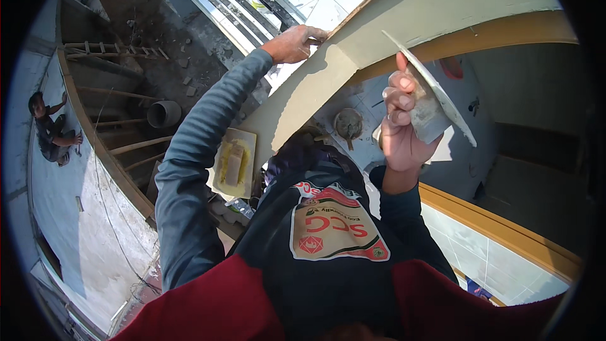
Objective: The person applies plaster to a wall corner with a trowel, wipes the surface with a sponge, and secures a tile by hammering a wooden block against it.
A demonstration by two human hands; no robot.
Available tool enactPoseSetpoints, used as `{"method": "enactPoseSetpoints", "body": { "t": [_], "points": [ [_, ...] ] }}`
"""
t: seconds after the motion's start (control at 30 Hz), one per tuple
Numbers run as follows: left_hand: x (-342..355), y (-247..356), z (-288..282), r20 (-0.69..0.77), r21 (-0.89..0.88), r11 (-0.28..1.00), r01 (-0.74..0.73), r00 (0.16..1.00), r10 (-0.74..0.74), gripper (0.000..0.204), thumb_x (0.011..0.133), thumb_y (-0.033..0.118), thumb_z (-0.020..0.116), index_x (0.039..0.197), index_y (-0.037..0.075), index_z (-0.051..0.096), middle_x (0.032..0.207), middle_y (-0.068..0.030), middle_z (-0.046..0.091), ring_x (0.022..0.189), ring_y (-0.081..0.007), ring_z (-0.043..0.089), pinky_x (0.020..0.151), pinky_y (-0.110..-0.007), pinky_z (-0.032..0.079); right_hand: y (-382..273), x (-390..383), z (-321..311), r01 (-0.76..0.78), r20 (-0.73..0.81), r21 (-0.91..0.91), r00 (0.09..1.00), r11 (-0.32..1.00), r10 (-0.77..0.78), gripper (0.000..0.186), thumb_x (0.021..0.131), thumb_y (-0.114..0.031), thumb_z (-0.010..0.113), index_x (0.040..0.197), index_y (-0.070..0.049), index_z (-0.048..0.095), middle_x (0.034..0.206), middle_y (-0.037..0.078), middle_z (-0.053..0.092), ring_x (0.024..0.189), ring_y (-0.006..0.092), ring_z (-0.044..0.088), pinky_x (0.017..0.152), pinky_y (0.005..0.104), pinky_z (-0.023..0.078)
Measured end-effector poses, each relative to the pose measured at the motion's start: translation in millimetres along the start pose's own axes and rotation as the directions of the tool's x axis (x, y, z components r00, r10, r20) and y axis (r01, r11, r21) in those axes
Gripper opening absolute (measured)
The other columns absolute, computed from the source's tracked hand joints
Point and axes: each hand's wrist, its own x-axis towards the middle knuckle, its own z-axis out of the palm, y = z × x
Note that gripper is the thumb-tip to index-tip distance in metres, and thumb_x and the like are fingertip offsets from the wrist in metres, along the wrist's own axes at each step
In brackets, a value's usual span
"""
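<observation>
In my raised right hand (404,120) is a flat plastering blade (435,104), its pale long edge turned up and its grey face smeared. My fingers close round its left side, and the blade stands tilted, apart from the wall. My left hand (293,44) reaches forward, fingers curled over the outer edge of the grey plastered wall (385,38). A patch of the wall near me (312,98) looks paler in the sunlight. Beside my left forearm lies a pale rectangular plastering float (233,163) with a tan block on its yellow middle.
Below the wall, a round bucket (348,124) stands on a tiled floor. Orange-brown frame bars (505,224) run along the right. Long metal bars (230,3) lie ahead. On the left, a far-off person (53,129) crouches by a light slab; a cylindrical container (164,113) stands lower down.
</observation>
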Motion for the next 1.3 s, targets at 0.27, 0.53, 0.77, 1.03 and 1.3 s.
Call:
{"method": "enactPoseSetpoints", "body": {
  "t": [0.27,0.53,0.77,1.03,1.3],
  "points": [
    [2,10,1,0.000,-0.082,0.991,0.105,0.994,-0.105,0.068,0.070,-0.022,0.042,0.134,-0.003,0.055,0.127,-0.0193,0.062,0.118,-0.0222,0.060,0.087,-0.028,0.050,-7,-20,-69,-0.225,-0.307,-0.899,0.936,0.377,-0.173,0.034,0.100,-0.016,0.050,0.126,0.005,0.056,0.110,0.004,0.063,0.097,0.0095,0.059,0.087,0.0256,0.046],
    [3,-2,3,-0.045,-0.085,0.996,0.032,0.998,-0.036,0.058,0.076,-0.020,0.042,0.130,-0.005,0.057,0.126,-0.0206,0.062,0.115,-0.0254,0.061,0.099,-0.031,0.048,-11,9,-54,-0.164,-0.126,-0.910,0.984,-0.382,-0.122,0.034,0.092,-0.016,0.058,0.120,0.002,0.063,0.099,0.014,0.064,0.089,0.0254,0.061,0.085,0.0331,0.047],
    [2,1,3,-0.005,-0.126,0.988,0.093,0.996,-0.094,0.069,0.071,-0.024,0.033,0.134,-0.004,0.053,0.131,-0.0180,0.059,0.128,-0.0254,0.055,0.095,-0.028,0.046,-28,21,-65,0.126,0.004,-0.408,0.991,-0.904,0.136,0.032,0.085,-0.013,0.061,0.115,-0.006,0.068,0.096,0.013,0.057,0.097,0.0294,0.055,0.084,0.0426,0.045],
    [-1,3,2,0.003,-0.120,0.985,0.122,0.992,-0.122,0.071,0.070,-0.024,0.031,0.134,-0.005,0.053,0.130,-0.0183,0.060,0.127,-0.0241,0.056,0.090,-0.026,0.047,-23,31,-81,0.202,0.097,-0.255,0.978,-0.946,0.183,0.030,0.082,-0.010,0.061,0.110,-0.006,0.071,0.095,0.013,0.058,0.096,0.0283,0.055,0.080,0.0421,0.044],
    [2,3,1,0.016,-0.120,0.986,0.113,0.994,-0.112,0.068,0.073,-0.025,0.033,0.134,-0.005,0.053,0.134,-0.0186,0.057,0.126,-0.0248,0.055,0.103,-0.030,0.045,-25,33,-87,0.217,0.103,-0.209,0.975,-0.954,0.199,0.034,0.079,-0.005,0.062,0.112,-0.007,0.070,0.095,0.013,0.057,0.093,0.0283,0.056,0.077,0.0406,0.044]
  ]
}}
